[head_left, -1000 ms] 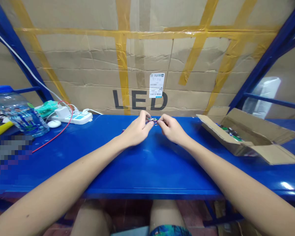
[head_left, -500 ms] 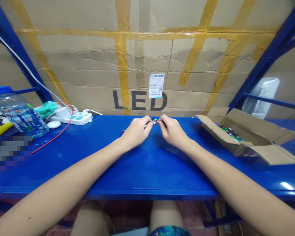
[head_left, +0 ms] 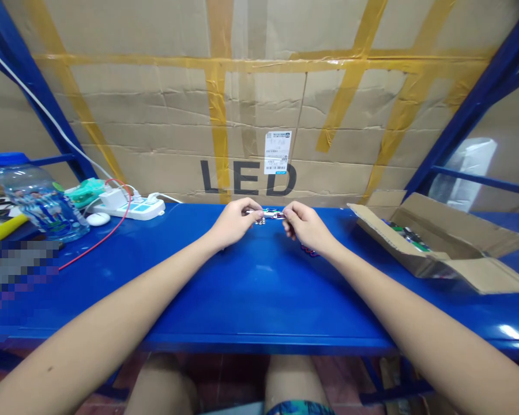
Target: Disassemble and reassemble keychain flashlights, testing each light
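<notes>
Near the back edge of the blue table, a small shiny metal piece spans the gap between my two hands; its exact kind is too small to make out. My left hand pinches its left end between thumb and fingers, and tiny silvery bits show just below the thumb. At the right end, my right hand has thumb and forefinger closed on it, the other fingers curled under. Green and dark bits show behind the piece. A small reddish-purple looped thing lies by my right wrist, partly hidden.
An open cardboard box with green and dark items stands at the right. On the left are a plastic bottle with a blue cap, a white power strip, a white mouse-like object and a red cable. A large carton stands behind.
My hands have drawn slightly apart, leaving more of the metal piece visible between them. The reddish-purple thing now shows by my right wrist; a purple edge beside my left hand is no longer seen.
</notes>
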The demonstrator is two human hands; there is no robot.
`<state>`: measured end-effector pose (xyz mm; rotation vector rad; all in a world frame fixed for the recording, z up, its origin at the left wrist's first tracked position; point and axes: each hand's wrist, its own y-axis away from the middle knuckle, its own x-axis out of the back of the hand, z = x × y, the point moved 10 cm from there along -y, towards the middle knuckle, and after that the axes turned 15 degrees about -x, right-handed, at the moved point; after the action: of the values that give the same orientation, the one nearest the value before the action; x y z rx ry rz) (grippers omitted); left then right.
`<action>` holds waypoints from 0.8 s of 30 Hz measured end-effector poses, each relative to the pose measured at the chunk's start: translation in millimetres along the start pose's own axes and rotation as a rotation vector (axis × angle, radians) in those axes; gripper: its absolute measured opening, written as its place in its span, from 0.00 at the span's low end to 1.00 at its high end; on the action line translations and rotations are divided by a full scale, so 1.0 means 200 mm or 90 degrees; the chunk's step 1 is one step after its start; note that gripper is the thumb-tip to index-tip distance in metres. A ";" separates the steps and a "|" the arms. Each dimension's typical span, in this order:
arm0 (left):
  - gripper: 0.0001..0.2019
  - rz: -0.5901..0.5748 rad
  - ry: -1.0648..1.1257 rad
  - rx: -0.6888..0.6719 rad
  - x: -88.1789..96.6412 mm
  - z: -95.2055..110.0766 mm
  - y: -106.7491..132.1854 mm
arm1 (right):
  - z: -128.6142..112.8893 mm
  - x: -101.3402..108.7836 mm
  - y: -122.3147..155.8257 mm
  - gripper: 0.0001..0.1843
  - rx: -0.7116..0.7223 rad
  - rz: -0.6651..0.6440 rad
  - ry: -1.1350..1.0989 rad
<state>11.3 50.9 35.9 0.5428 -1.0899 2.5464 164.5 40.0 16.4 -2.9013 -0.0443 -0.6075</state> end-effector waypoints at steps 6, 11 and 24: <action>0.06 -0.020 0.028 -0.005 -0.03 0.00 0.00 | -0.09 0.03 0.04 0.09 0.126 0.055 0.115; 0.07 -0.014 0.033 -0.007 -0.03 0.00 0.01 | -0.08 0.02 0.03 0.11 0.101 0.029 0.089; 0.13 0.003 0.162 -0.046 -0.05 0.05 -0.01 | -0.08 -0.14 0.08 0.14 0.014 -0.178 -0.026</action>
<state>22.9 43.6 38.0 0.1913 -1.0848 2.4839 133.0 21.4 17.2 -2.9078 -0.4663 -0.5846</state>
